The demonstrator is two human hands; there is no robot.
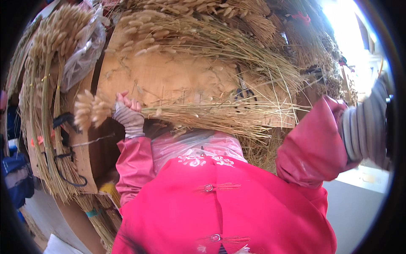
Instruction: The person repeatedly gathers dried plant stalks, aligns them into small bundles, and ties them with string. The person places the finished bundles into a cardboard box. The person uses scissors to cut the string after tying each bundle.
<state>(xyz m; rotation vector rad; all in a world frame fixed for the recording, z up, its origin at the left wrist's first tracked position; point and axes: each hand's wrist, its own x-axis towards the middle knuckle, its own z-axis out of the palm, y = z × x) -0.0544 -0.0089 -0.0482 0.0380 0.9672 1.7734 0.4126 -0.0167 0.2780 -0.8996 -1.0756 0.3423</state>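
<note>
My left hand point(128, 104), in a grey knit cuff, is closed around a bunch of dried bunny-tail grass point(219, 115) just below its heads. The fluffy beige heads point(88, 109) stick out to the left of the fist. The long straw-coloured stems run right along the near edge of the wooden tabletop point(152, 76), their ends uneven. My right hand is out of view; only its pink sleeve point(312, 143) and striped cuff point(361, 135) show, raised at the right rim. Dark-handled scissors point(243, 90) lie behind the stems, partly covered by stalks.
A loose heap of bunny-tail grass point(203, 35) spreads across the back of the tabletop. Tied bunches point(47, 79) hang over a cardboard box at left, beside a clear plastic bag point(84, 57). More dried bundles point(304, 41) stand at the back right. A white surface point(355, 203) is at lower right.
</note>
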